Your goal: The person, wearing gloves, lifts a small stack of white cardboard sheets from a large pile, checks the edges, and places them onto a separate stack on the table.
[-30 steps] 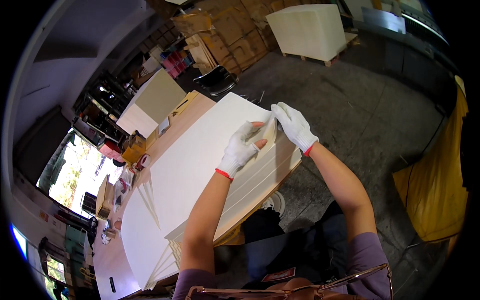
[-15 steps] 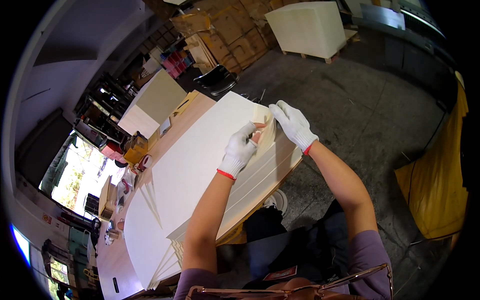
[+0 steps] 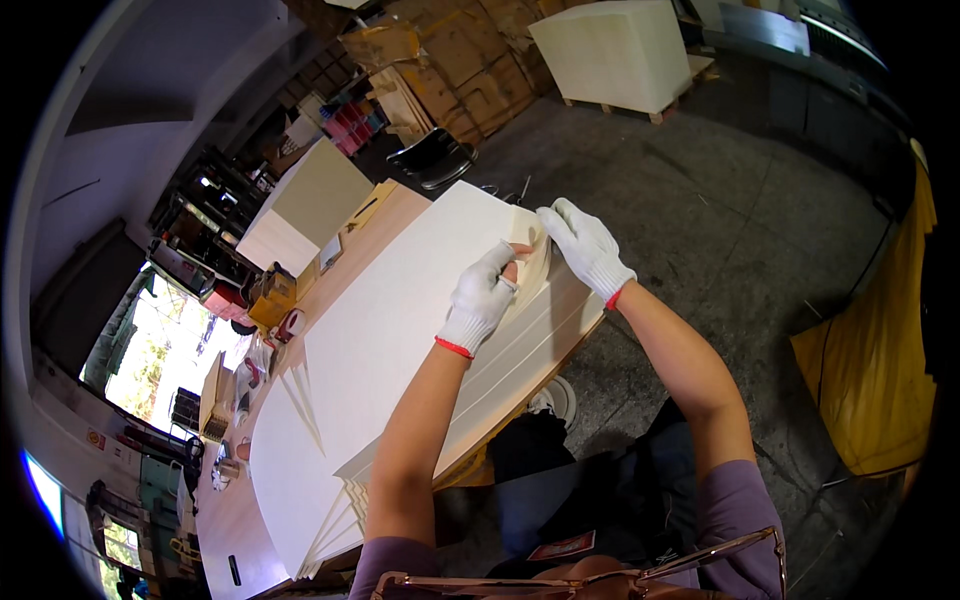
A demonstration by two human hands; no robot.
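Observation:
A tall stack of large white paper sheets (image 3: 390, 310) lies on the table in front of me. At its right corner several top sheets (image 3: 537, 258) are bent up and fanned at their edges. My right hand (image 3: 585, 245), in a white knit glove with a red cuff, is closed round the outer side of that corner. My left hand (image 3: 480, 300), gloved alike with thumb and forefinger tips bare, has its fingers curled at the fanned edges, pinching there. The undersides of the fingers are partly hidden.
More fanned sheets (image 3: 300, 500) lie at the near left on the wooden table (image 3: 225, 530). Beyond stand another paper stack (image 3: 325, 200), a yellow box (image 3: 272, 297) and a tape roll (image 3: 290, 324). A black chair (image 3: 433, 160) and a pallet stack (image 3: 610, 60) are farther off; yellow sheeting (image 3: 870, 380) hangs right.
Both hands stay at the same corner. The left fingers have shifted very slightly along the fanned edges, and the bent sheets sit a little differently.

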